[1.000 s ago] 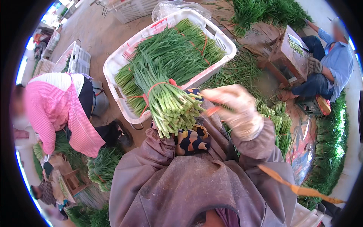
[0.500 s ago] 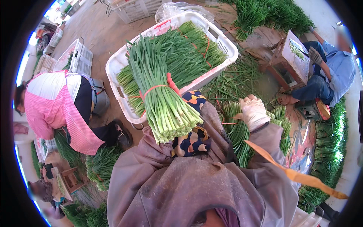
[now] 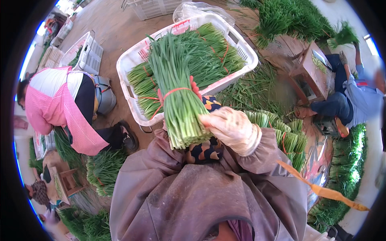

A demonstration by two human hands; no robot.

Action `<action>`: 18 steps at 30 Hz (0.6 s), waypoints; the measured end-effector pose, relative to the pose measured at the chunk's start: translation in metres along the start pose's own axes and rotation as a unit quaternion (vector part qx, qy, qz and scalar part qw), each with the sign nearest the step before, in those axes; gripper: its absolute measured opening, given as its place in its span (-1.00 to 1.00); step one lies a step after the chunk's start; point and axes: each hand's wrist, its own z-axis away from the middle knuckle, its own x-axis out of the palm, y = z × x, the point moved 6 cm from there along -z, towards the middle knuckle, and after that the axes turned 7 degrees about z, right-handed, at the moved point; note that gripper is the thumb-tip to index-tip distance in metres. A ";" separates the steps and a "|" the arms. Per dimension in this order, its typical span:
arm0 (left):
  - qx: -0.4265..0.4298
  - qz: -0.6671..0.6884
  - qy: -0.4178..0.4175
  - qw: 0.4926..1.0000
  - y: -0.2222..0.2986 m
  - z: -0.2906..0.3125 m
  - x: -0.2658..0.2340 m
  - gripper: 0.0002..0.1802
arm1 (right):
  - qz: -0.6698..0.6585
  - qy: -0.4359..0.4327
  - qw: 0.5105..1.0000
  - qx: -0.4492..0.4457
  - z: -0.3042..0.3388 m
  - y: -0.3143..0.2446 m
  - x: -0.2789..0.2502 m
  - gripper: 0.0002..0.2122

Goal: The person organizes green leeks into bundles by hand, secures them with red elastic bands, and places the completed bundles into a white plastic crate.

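A thick bunch of garlic chives (image 3: pixel 181 116), bound by a red band, slants above my lap with its pale cut stems toward me. Red-gloved fingers of my left hand (image 3: pixel 196 88) curl round it at the band; the palm is hidden beneath. My right hand (image 3: pixel 233 130), in a pale glove, touches the right edge of the stem ends. Its fingers are drawn together in a pinch, partly blurred, and what they grip is too small to make out. Behind the held bunch stands a white plastic basket (image 3: pixel 122 86) filled with banded chive bunches (image 3: pixel 225 54).
More chive bunches (image 3: pixel 293 142) stand right of my lap, near loose leaves (image 3: pixel 251 88). An orange strap (image 3: pixel 321 190) hangs at lower right. One person in pink (image 3: pixel 60 108) bends at left; another (image 3: pixel 358 96) sits right by a wooden stand (image 3: pixel 309 76), raising chives.
My right hand has come from the bunches at right to the held bunch's stems. The held bunch has shifted slightly right. The person at right has lifted a bunch of chives.
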 end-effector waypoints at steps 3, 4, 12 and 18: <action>-0.005 -0.066 0.007 0.998 0.007 -0.001 -0.005 -0.03 | -0.206 -0.131 0.969 0.041 0.018 0.010 -0.024 -0.77; -0.001 -0.052 0.041 0.998 0.012 -0.001 -0.010 -0.02 | -0.310 -0.192 0.927 0.083 0.027 0.017 -0.028 -0.81; -0.012 -0.198 -0.013 0.980 0.026 -0.006 -0.015 0.00 | -0.100 -0.024 0.971 0.217 -0.009 0.023 -0.013 -0.71; -0.068 -0.153 -0.018 0.986 0.018 -0.003 -0.005 0.07 | -0.123 -0.061 0.938 0.320 0.008 0.042 0.010 -0.67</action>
